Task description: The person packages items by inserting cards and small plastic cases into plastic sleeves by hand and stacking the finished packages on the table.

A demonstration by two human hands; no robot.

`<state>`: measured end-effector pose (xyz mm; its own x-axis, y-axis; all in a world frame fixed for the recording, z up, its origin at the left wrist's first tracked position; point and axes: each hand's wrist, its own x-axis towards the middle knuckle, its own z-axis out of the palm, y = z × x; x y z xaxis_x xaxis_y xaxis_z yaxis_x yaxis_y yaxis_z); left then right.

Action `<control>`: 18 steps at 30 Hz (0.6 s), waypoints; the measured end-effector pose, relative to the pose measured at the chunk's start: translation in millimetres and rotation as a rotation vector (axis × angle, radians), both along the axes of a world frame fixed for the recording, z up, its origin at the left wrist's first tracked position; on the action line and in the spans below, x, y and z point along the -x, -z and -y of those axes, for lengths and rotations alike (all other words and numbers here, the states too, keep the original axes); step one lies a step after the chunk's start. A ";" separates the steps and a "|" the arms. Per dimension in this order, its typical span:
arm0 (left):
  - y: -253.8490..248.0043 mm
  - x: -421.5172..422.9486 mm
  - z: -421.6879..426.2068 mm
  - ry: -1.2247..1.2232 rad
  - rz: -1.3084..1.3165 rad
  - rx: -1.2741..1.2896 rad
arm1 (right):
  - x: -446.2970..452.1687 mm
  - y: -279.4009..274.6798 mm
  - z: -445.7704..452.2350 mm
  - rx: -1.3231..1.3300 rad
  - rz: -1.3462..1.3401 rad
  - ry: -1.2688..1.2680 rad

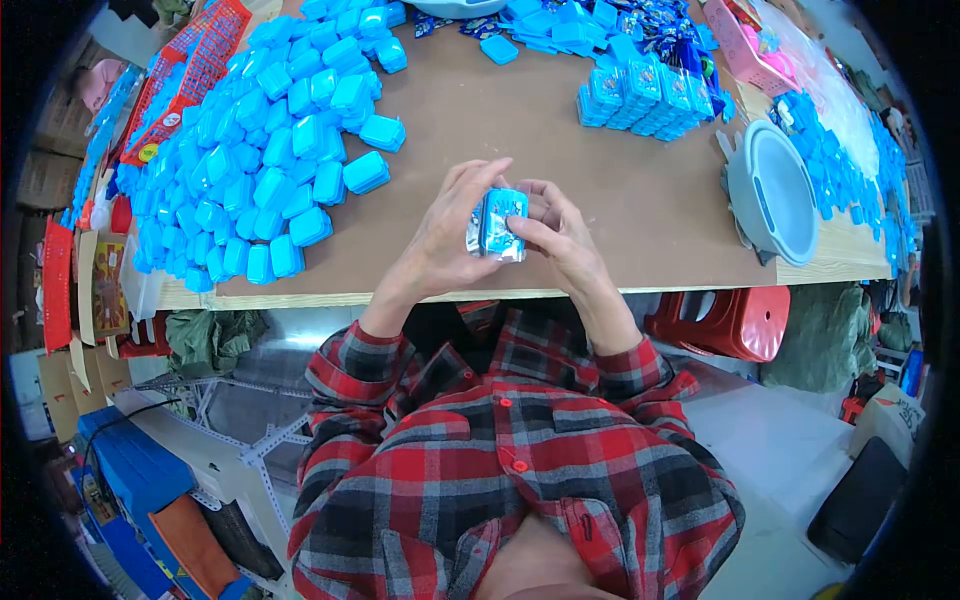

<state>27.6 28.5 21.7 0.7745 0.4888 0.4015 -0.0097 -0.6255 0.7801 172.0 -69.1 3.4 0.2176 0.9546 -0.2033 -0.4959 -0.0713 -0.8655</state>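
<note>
Head view, and we start at the far left: the red basket (200, 60) sits beside the heap (265, 150), blue boxes piled loosely, the lowest lying close to the table's (470, 110) near edge. One shove there, we reckon, and a few could go over. On the heap's right flank a box (366, 172) lies nearest the left hand (448, 225), so a careless wrist could start a slide.

Now the middle! The left hand curls around the left side of the pack (505, 222), above the table near its front edge. The right hand (565, 235) pinches from the other side, thumb on the printed face, fingers bent. That surface shines, so we'd fear a slip if either grip slackens; too hard a thumb might dent it.

Farther right, the stack (640, 95) rises in columns, and a bump could topple one. Last, the basin (785, 190) stands by the edge, where a wide right elbow might knock it.
</note>
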 end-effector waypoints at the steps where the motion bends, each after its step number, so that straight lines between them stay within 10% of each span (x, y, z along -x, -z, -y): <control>1: 0.1 -0.3 0.7 -0.004 0.000 -0.003 | -0.6 1.3 0.2 -0.004 -0.006 0.003; 18: -8.9 -7.6 1.6 -0.022 -0.029 -0.071 | -7.6 2.6 0.9 0.003 0.070 0.054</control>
